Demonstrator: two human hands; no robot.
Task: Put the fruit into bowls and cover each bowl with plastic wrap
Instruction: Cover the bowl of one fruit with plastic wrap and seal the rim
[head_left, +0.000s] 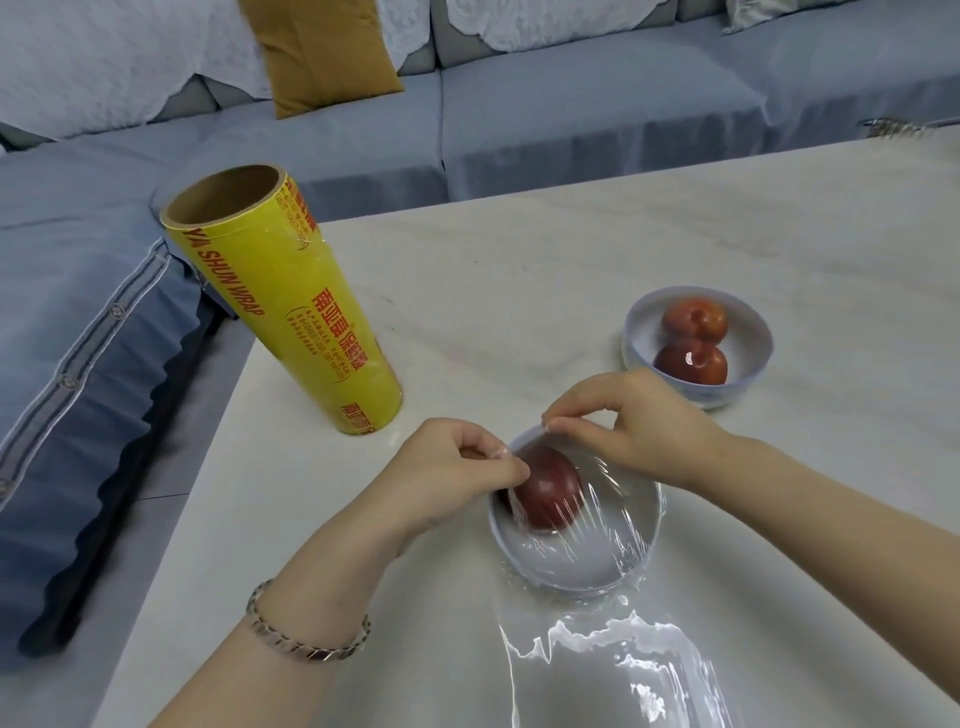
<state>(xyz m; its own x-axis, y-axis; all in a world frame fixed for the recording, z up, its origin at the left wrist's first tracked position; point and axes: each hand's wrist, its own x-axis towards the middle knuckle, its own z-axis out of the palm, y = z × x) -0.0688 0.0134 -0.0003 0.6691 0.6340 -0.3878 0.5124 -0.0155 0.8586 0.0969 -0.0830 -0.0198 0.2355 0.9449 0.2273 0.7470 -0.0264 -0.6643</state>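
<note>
Close to the near edge of the pale stone-look counter (571, 260), a white ceramic bowl (655, 540) holds one dark red apple (548, 491) under a sheet of clear plastic wrap (613, 519). The fingers of the left hand (457, 467) and the right hand (639, 426) each pinch the film at the bowl's far-left rim, where it looks not yet sealed.

Pulled too hard, the thin film could tear or drag the light bowl. If it goes slack it may cling to itself and bunch, leaving a gap.

It is glossy, creased into streaks over the apple, and a loose tail lies crumpled on the counter toward the camera. A second white bowl (636, 332) with two red fruits, seemingly already covered, sits apart to the right. An upright yellow roll of wrap (291, 312) stands to the left.
</note>
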